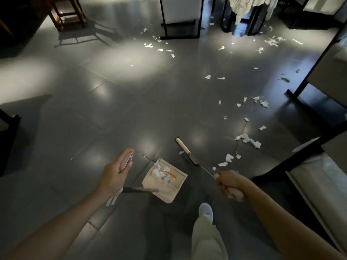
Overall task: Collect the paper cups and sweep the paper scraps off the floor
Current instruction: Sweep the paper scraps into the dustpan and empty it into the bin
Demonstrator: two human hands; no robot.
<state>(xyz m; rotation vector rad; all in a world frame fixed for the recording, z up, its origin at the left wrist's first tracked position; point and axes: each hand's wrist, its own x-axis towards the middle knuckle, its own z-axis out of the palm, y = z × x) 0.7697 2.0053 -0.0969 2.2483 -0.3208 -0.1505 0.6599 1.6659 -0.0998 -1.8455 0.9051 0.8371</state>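
Observation:
My left hand (114,175) grips the pale handle of a long-handled cream dustpan (175,192), which rests on the dark tiled floor and holds white paper scraps and an orange bit. My right hand (228,182) grips the pale handle of a broom. The broom head (185,149) lies on the floor just beyond the dustpan's right corner. White paper scraps (247,140) lie scattered to the right of the broom. More scraps (159,47) lie far ahead by the furniture. No paper cup shows.
Black-framed white furniture stands at the right (308,87) and at the back (180,17). A wooden stool (65,14) is at the far left. My pale trouser leg and shoe (205,212) are below the dustpan. Open floor spreads left and centre.

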